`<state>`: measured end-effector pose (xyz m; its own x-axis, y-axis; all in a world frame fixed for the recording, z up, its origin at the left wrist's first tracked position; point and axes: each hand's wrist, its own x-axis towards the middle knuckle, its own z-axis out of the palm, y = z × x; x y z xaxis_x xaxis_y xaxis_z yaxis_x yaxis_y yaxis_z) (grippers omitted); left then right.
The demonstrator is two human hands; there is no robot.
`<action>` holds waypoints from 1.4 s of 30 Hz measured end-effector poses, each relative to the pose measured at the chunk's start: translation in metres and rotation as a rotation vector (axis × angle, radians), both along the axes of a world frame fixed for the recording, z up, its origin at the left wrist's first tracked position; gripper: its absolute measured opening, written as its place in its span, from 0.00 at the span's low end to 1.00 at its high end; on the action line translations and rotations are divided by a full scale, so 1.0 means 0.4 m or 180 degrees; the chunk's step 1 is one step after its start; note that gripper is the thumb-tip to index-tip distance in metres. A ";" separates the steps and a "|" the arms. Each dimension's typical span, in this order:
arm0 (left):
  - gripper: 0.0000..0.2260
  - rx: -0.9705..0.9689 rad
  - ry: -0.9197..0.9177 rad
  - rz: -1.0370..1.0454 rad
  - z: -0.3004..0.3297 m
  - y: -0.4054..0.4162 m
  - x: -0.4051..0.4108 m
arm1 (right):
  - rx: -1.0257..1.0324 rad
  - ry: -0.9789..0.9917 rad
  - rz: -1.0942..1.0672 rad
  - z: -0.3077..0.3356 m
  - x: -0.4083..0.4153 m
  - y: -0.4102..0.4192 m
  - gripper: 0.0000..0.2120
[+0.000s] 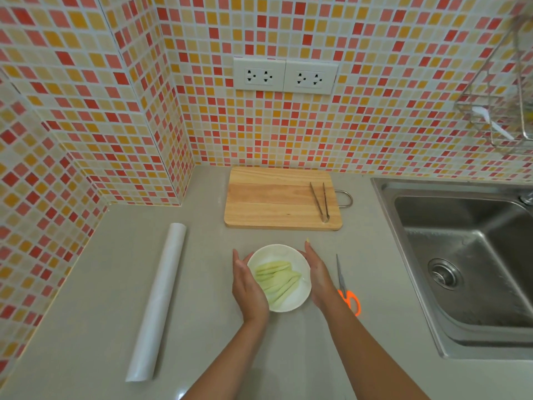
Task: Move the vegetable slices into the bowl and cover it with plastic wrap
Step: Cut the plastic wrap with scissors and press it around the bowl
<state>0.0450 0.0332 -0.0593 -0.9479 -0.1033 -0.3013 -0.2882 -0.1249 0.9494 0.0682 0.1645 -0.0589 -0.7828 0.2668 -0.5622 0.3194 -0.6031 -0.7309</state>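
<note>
Already the vegetable slices point(277, 277) lie in the bowl point(300, 256). Left of the bowl, the plastic wrap roll point(161, 295) waits on the tabletop point(95, 298); the left hand point(248, 287) and right hand point(317, 274), fingers straight, cup the bowl's sides. Whether film already covers the bowl, I cannot tell.

Mosaic-tiled walls point(115, 96); grey counter point(86, 298)

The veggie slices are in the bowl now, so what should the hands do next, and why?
Probably the left hand should reach for the plastic wrap roll lying to its left. The slices already sit in the bowl, the cutting board holds only tongs, and no wrap over the bowl is visible.
</note>
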 end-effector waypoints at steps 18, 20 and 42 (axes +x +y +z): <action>0.25 0.0090 -0.0173 -0.0808 -0.017 -0.024 -0.085 | 0.1038 -0.0897 -0.0988 -0.009 0.011 -0.045 0.18; 0.25 0.0133 -0.0199 -0.0959 -0.019 -0.027 -0.092 | 0.1077 -0.0893 -0.0960 -0.009 0.011 -0.041 0.18; 0.29 0.0200 -0.0477 -0.1067 -0.008 -0.029 -0.117 | 0.1031 -0.0448 -0.0326 -0.032 -0.004 -0.014 0.27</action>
